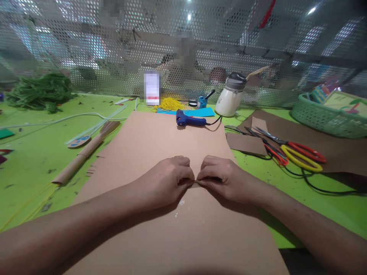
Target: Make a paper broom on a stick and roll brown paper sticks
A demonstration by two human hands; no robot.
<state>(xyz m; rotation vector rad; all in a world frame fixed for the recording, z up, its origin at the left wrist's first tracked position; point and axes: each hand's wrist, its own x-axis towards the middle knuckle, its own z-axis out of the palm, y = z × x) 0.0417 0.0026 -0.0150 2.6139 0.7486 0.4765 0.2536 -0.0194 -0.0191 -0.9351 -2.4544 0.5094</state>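
My left hand and my right hand meet over a large sheet of tan paper. Between their pinched fingertips is a small thin piece of brown paper, one end in each hand, mostly hidden by the fingers. Both hands are closed on it. A few whitish specks mark the sheet just below the left hand. Farther up the sheet lies a blue hot glue gun, its nozzle end to the left and its cord running off to the right.
On the right lie scissors with red and yellow handles, brown card and a green basket. A white bottle and blue paint jar stand behind. Leftward are a rolled paper tube and green strands.
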